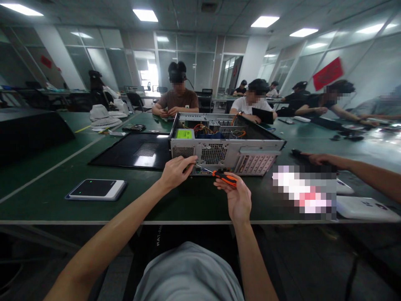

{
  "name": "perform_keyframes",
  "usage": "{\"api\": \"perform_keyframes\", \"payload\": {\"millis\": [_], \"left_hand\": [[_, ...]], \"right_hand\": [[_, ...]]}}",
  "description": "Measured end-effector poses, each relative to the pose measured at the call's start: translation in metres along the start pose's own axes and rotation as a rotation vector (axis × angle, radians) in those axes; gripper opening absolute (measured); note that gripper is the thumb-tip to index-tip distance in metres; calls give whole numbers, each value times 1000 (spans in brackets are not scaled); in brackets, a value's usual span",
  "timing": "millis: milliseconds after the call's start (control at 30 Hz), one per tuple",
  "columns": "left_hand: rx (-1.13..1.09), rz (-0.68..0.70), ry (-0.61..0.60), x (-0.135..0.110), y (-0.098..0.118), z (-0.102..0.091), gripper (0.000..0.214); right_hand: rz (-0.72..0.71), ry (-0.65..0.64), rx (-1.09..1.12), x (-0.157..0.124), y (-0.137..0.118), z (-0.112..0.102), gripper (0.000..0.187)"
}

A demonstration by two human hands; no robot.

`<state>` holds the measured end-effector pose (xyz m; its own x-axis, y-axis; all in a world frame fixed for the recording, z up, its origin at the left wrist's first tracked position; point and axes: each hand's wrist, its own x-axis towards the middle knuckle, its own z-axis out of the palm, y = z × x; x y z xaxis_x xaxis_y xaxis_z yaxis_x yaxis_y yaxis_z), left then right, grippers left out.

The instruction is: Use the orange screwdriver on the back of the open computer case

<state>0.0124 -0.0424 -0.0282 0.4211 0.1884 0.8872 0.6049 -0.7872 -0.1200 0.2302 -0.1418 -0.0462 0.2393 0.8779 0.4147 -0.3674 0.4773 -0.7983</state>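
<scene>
An open computer case [232, 144] lies on its side on the green table, its rear panel facing me, with coloured wires and a green-labelled power supply [184, 133] inside. My right hand [236, 198] is wrapped round the orange and black handle of a screwdriver [226, 177]. The screwdriver's shaft points left toward the rear panel. At its tip, my left hand [179, 171] has its fingers pinched together close to the panel below the power supply. Whatever those fingers hold is too small to make out.
A black side panel [131, 152] lies left of the case. Nearer me is a white-framed device [97, 189]. Small white fans [106, 121] stand farther back. From the right reaches another person's hand [322, 159] near a dark object. More people sit across the table.
</scene>
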Motion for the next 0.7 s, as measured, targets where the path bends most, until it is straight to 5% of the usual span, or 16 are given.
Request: {"api": "perform_keyframes", "payload": {"millis": [200, 433, 700], "left_hand": [[151, 193, -116, -1, -6, -2, 26], [182, 465, -471, -18, -17, -11, 42], [220, 461, -469, -24, -19, -8, 50]], "right_hand": [[20, -262, -123, -4, -3, -4, 40], [93, -602, -519, -9, -13, 9, 49], [116, -784, -686, -6, -10, 15, 52]]}}
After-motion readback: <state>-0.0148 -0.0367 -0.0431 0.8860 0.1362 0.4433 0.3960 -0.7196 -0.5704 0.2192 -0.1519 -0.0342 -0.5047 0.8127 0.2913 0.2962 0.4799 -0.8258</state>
